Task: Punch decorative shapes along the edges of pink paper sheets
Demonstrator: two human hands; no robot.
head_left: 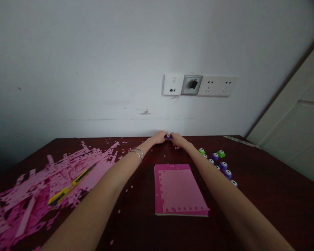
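At the far edge of the table, close to the wall, my left hand (159,137) and my right hand (177,139) meet around a small purple craft punch (168,137). Fingers of both hands are closed on its two sides, and its white top with a dark dot shows between them. Nearer to me, between my forearms, lies a stack of pink paper (181,190). The top sheet is lighter pink, with small shapes punched along its left and bottom edges.
Right of my right forearm stand several purple and green craft punches (223,165). Pink paper scraps (44,181) cover the left side, with a yellow utility knife (72,184) on them. A ruler-like strip (242,141) lies at the back right. Wall sockets (218,86) are above the table.
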